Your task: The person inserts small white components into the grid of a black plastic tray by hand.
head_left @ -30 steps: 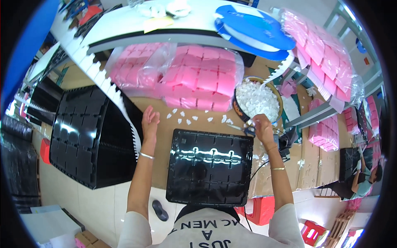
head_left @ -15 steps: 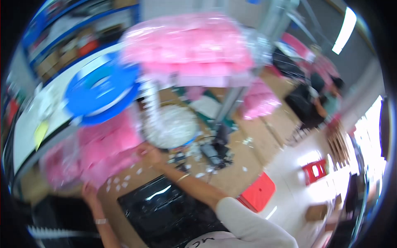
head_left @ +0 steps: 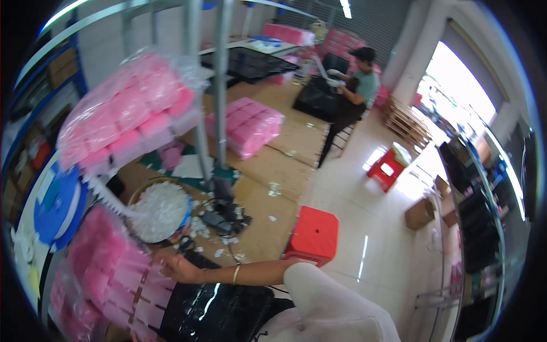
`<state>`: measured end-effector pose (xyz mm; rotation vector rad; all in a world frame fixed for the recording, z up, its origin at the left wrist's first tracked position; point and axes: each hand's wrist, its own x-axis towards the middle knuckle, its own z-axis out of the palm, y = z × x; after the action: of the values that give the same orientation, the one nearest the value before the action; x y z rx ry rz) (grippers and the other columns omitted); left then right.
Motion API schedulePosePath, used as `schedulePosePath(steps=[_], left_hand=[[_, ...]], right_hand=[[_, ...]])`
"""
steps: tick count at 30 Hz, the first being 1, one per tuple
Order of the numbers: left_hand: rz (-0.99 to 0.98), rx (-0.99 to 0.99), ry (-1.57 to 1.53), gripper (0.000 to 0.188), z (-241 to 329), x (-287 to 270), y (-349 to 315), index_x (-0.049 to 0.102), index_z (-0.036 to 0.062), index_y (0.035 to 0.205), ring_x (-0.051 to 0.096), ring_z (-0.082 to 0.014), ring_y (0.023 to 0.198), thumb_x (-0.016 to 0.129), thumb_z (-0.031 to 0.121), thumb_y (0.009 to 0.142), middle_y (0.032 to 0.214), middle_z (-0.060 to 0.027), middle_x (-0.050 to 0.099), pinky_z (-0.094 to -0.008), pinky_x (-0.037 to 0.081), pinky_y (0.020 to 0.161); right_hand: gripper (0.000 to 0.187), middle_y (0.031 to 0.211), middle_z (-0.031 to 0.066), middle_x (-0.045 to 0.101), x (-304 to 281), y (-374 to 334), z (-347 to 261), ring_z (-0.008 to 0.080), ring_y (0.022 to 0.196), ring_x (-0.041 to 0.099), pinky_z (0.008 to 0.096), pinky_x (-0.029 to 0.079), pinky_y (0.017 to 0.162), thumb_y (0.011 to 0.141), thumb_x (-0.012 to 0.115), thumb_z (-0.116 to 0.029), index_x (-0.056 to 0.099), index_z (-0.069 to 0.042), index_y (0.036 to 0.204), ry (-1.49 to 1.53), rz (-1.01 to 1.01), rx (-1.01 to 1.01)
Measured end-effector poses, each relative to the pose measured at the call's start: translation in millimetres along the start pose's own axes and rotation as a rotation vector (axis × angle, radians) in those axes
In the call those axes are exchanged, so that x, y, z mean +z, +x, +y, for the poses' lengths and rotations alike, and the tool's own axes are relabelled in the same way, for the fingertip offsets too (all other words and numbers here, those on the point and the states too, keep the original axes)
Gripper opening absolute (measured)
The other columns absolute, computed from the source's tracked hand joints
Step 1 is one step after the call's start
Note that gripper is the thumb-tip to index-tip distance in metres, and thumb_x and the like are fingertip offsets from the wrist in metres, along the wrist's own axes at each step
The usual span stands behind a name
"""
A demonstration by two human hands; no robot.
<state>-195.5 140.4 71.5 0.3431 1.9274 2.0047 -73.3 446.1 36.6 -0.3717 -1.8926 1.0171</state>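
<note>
The right hand [head_left: 174, 267], a bangle on its wrist, is at the upper right edge of a flat, slotted, pale-pink foam sheet [head_left: 130, 297]; motion blur hides whether its grip is clenched on that edge or merely touching it. The sheet spreads toward eight o'clock from this hand. Only the fingers of the left hand [head_left: 135, 335] show, at the bottom rim below the sheet, so I cannot tell the state of that grip.

Between four and five o'clock from the right hand lies a glossy black moulded plastic tray [head_left: 213, 310], partly behind the forearm. Near nine o'clock sits a bright-pink foam stack in clear plastic film [head_left: 99, 251], and farther off at ten, a big blue plastic reel [head_left: 60, 208]. Near twelve stands a round basin [head_left: 188, 214] heaped with white plastic chips [head_left: 158, 210]. A small black device with a cable [head_left: 216, 222] rests on the brown cardboard-covered worktop [head_left: 265, 176] between one and two. Beyond the worktop's edge, between two and three, is a red plastic stool [head_left: 316, 228].
</note>
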Motion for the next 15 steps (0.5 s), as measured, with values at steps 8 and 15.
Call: schedulePosePath(steps=[8, 15], left_hand=[[-0.319, -0.219, 0.121, 0.049, -91.0, -61.4, -62.1, 0.048, 0.0023, 0.143, 0.057, -0.0217, 0.096, 0.064, 0.017, 0.098, 0.119, -0.0096, 0.061, -0.0356, 0.053, 0.080], [-0.630, -0.340, 0.258, 0.047, -165.4, -121.6, -91.1, 0.046, 0.0046, 0.144, 0.059, -0.0174, 0.090, 0.060, 0.022, 0.102, 0.113, -0.0092, 0.064, -0.0301, 0.052, 0.084]], right_hand=[[0.021, 0.074, 0.0148, 0.063, -67.9, -80.6, -33.8, 0.0336, 0.068, 0.067, 0.0419, 0.050, 0.061, 0.085, 0.062, -0.002, 0.051, -0.003, 0.103, 0.110, -0.259, 0.325], [0.041, 0.064, 0.0177, 0.059, -130.0, -149.8, -64.6, 0.0400, 0.067, 0.064, 0.0497, 0.048, 0.062, 0.086, 0.058, -0.004, 0.038, -0.007, 0.123, -0.101, -0.408, 0.490]])
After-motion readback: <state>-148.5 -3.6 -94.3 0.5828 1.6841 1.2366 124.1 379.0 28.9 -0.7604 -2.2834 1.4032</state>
